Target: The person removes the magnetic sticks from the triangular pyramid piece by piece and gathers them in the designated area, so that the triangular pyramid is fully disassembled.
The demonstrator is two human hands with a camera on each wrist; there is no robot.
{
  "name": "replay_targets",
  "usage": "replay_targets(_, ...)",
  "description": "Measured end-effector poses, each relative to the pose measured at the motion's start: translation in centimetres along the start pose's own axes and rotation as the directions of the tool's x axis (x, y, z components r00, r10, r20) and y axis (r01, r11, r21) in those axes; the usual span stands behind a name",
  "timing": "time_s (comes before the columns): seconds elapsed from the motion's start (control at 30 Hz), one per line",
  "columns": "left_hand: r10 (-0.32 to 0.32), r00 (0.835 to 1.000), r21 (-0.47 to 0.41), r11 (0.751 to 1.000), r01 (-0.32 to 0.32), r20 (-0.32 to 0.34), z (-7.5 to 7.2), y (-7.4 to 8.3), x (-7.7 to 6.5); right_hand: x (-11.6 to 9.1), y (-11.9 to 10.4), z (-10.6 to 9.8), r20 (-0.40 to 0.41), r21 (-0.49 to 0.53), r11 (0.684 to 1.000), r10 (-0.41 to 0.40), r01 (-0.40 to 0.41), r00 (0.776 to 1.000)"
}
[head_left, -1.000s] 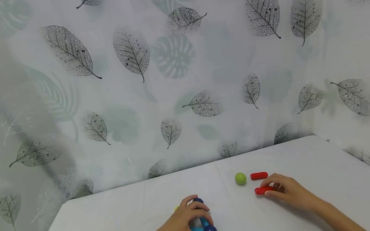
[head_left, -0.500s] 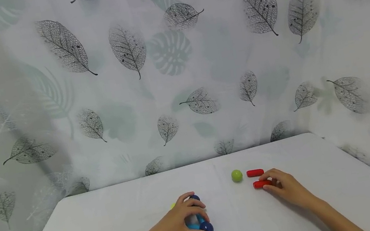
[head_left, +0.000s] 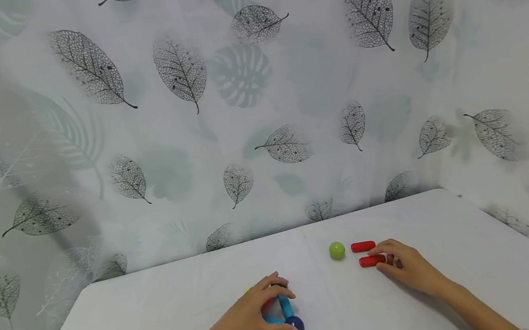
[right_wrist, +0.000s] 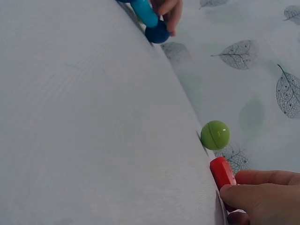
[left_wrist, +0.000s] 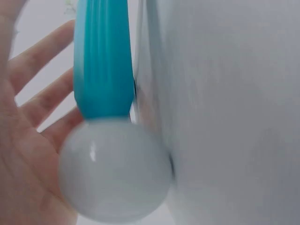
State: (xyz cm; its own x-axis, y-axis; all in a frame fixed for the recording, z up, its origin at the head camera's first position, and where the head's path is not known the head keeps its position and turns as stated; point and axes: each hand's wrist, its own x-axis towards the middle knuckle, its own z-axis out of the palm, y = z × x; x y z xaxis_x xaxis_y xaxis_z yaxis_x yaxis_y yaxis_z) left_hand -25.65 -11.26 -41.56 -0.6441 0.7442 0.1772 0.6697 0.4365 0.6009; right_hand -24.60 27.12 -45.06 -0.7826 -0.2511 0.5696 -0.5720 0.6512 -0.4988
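While you look down from the head camera, your left hand [head_left: 247, 320] curls its fingers around a small built figure of teal plastic rods and dark blue balls [head_left: 285, 318] resting on the white table [head_left: 139, 323]. Your right hand [head_left: 405, 267] lies to the right, well apart, with its fingertips pinching the nearer red plastic rod [head_left: 370, 261]. A second red rod [head_left: 363, 246] lies just behind it, and a green plastic ball [head_left: 337, 250] sits just left of that rod. A leaf-printed curtain [head_left: 255, 103] closes off the table's far edge.

From your left wrist, a ribbed teal rod [left_wrist: 103, 61] joined to a pale ball [left_wrist: 115, 171] fills the view, with your fingers [left_wrist: 40, 89] behind them.

From your right wrist, your fingertips [right_wrist: 262, 194] grip a red rod [right_wrist: 222, 172], the green ball [right_wrist: 215, 135] just beyond it.
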Motion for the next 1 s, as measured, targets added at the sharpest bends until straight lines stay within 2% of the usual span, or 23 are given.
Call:
replay_targets(0.1,-0.017,0.999,0.015,1.0,0.017,-0.031,-0.3,-0.3,-0.1,-0.1,-0.1,0.0,0.0,0.012,1.0,0.002,-0.002,1.0)
replay_targets(0.17,-0.006,0.998,0.03,1.0,0.008,-0.059,-0.4,-0.6,-0.2,-0.1,-0.1,-0.1,0.003,0.015,1.0,0.007,-0.007,1.0)
replay_targets(0.3,-0.004,0.991,0.102,0.995,0.017,-0.132,-0.6,-0.8,-0.2,0.1,-0.1,0.0,-0.023,0.007,1.0,-0.014,0.014,1.0)
replay_targets(0.4,-0.067,0.983,0.181,0.979,0.097,-0.169,-0.8,-0.5,-0.1,0.3,0.0,0.0,-0.054,-0.002,0.999,-0.037,0.037,0.998)
replay_targets(0.47,-0.127,0.978,0.212,0.964,0.162,-0.167,-0.9,-0.4,-0.1,0.4,0.0,0.0,-0.07,-0.005,0.998,-0.056,0.056,0.996)
replay_targets(0.57,-0.184,0.972,0.219,0.952,0.213,-0.145,-1.1,-0.3,0.0,0.6,-0.3,-0.1,-0.078,0.002,0.996,-0.088,0.088,0.993)
replay_targets(0.7,-0.173,0.978,0.185,0.964,0.192,-0.112,-1.0,-0.5,0.3,1.0,-1.0,-0.2,-0.075,0.031,0.989,-0.14,0.142,0.987)
replay_targets(0.87,-0.095,0.99,0.17,0.979,0.112,-0.103,-0.6,-0.6,0.6,1.2,-1.8,0.1,-0.043,0.059,0.984,-0.167,0.17,0.985)
replay_targets(1.0,-0.058,0.993,0.186,0.979,0.077,-0.105,0.0,-0.3,0.6,1.1,-2.6,0.5,-0.005,0.088,0.977,-0.194,0.194,0.981)
